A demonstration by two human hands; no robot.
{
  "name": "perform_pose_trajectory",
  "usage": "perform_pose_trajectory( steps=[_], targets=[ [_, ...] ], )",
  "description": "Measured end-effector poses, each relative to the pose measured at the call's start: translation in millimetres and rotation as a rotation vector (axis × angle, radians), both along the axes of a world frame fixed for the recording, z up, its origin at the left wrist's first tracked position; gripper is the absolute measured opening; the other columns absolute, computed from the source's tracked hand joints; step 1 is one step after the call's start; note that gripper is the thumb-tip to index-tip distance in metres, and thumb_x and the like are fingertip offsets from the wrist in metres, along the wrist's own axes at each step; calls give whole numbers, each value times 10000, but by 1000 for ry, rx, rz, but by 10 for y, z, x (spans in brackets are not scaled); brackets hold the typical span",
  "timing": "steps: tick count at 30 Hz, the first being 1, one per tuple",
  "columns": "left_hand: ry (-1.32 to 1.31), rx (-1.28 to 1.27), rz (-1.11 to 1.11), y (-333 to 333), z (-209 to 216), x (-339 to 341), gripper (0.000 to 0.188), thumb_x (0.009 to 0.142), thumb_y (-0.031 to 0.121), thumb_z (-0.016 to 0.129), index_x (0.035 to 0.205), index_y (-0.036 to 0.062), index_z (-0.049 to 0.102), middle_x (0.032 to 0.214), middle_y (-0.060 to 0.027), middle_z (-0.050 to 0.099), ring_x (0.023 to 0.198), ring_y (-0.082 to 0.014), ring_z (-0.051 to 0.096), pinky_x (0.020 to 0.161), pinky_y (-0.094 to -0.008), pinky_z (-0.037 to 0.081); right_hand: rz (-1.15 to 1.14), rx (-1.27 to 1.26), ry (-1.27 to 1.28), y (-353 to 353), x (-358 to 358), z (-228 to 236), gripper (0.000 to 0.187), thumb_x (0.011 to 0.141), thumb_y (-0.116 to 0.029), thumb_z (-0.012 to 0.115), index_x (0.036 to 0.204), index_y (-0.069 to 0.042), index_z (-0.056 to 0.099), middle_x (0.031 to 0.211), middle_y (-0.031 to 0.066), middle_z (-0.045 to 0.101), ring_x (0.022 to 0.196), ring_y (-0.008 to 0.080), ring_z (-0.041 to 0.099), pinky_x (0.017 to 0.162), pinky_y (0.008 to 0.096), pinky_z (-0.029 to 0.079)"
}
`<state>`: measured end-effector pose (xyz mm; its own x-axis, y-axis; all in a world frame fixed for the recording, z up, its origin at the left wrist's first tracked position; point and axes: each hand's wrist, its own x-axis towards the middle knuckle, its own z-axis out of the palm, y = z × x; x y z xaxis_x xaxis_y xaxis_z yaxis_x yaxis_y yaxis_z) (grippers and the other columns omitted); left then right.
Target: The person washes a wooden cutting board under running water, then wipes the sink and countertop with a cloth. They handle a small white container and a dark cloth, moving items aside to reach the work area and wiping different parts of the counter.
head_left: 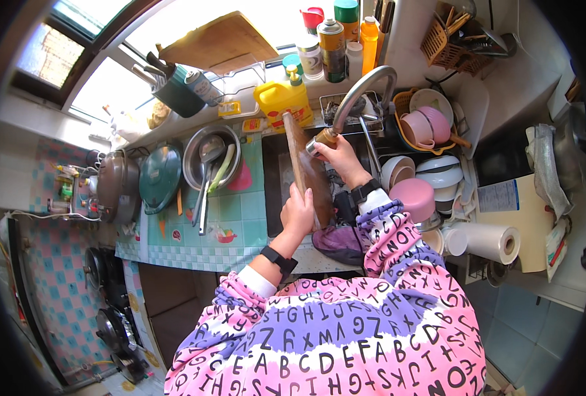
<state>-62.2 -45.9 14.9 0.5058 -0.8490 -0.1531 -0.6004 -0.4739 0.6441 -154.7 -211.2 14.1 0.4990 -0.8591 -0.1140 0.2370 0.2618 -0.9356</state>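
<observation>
A wooden cutting board [314, 175] stands tilted on edge over the dark sink [275, 191]. My left hand [297, 212] is closed around its near edge, thumb on top. My right hand [344, 160] grips the spray head [321, 141] of the curved faucet [365, 82], close to the board's right face. Water appears to run down that face, though the stream is blurred. Below my right wrist, a purple and black cloth item [340, 244] lies on the sink's front edge; its kind is unclear. The board hides part of the basin.
Left of the sink, a metal bowl [188, 158] holds a ladle [211, 149] and a green stalk [223, 168], beside a green lidded pot [160, 179]. A yellow jug [283, 100] stands behind. Bowls, a pink pot [413, 199] and a plastic roll [491, 242] crowd the right.
</observation>
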Motion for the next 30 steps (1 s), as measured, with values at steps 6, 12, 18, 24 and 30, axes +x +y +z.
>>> perform_pose_trajectory(
  steps=[6,12,18,24,30],
  targets=[
    [-2,19,13,-1,15,16,496,991,391,459,1355,58,404,959,-273,685,894,-478,651,763,-559,499,34,-81,136,-76,-67,-57,250,874,-132,713,1071,-13,615,970,61,686,886,160,669,780,302,552],
    [0,12,5,8,-11,29,504,990,393,458,1358,52,404,956,-273,686,890,-477,653,760,-556,502,-167,-471,383,-134,-46,-219,331,825,-185,763,1046,-2,598,943,143,707,880,289,698,781,367,545],
    [10,11,11,22,-27,43,497,991,391,459,1359,61,404,952,-272,686,892,-474,654,759,-554,502,-272,-554,476,-123,-9,-218,365,828,-162,777,1087,-16,565,954,140,704,881,277,702,784,367,546],
    [43,32,24,35,42,41,467,997,373,462,1342,61,422,987,-268,683,933,-473,644,783,-541,497,-288,-614,565,-114,-55,-118,367,793,-177,787,1025,-3,564,904,190,699,897,370,685,776,417,545],
    [68,33,7,27,92,51,488,1006,396,447,1350,52,417,1004,-270,680,953,-475,638,799,-537,492,-175,-549,558,-116,-101,-48,390,775,-262,786,1020,-2,630,945,191,712,922,348,693,813,397,545]
  ],
)
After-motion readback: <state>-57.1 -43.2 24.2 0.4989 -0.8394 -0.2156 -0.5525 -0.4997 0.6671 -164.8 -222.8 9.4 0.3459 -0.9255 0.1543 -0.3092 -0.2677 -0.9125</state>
